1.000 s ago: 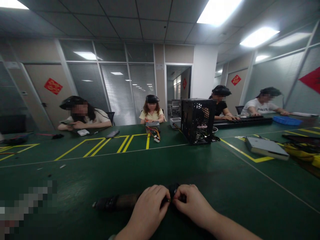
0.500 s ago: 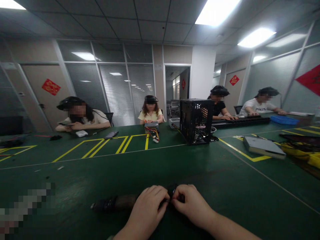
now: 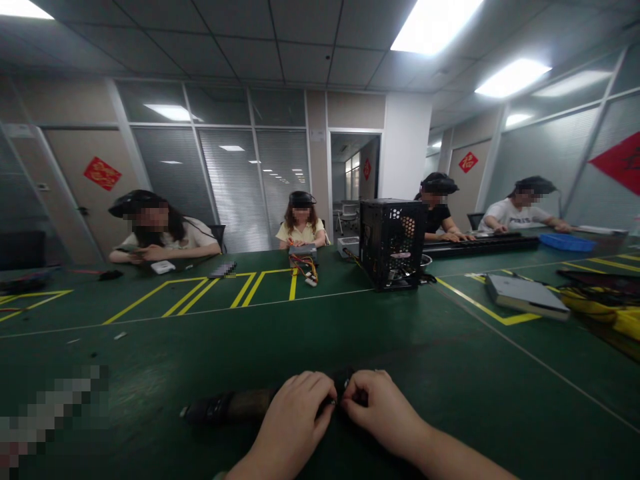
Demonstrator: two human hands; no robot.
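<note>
A long, dark, tube-shaped tool (image 3: 245, 405) with a brownish middle section lies on the green table. Its right part is largely covered by my hands. My left hand (image 3: 296, 417) rests over it, thumb and fingers pinched together. A tiny dark piece shows at those fingertips, too small to name. Facing it, my right hand (image 3: 383, 408) is closed with curled fingers at the tool's right end. Whatever lies between its fingers is hidden. The two hands' fingertips are a small gap apart.
Beyond my hands stands a black computer case (image 3: 393, 243). A power supply (image 3: 303, 251) with coloured cables sits in front of a person across the table. Farther right are a grey box-shaped device (image 3: 526, 295) and a blue tray (image 3: 567, 242). Several people work around the table.
The fingertips of my two hands have moved slightly apart. Otherwise my hands and the dark tool keep nearly the same place.
</note>
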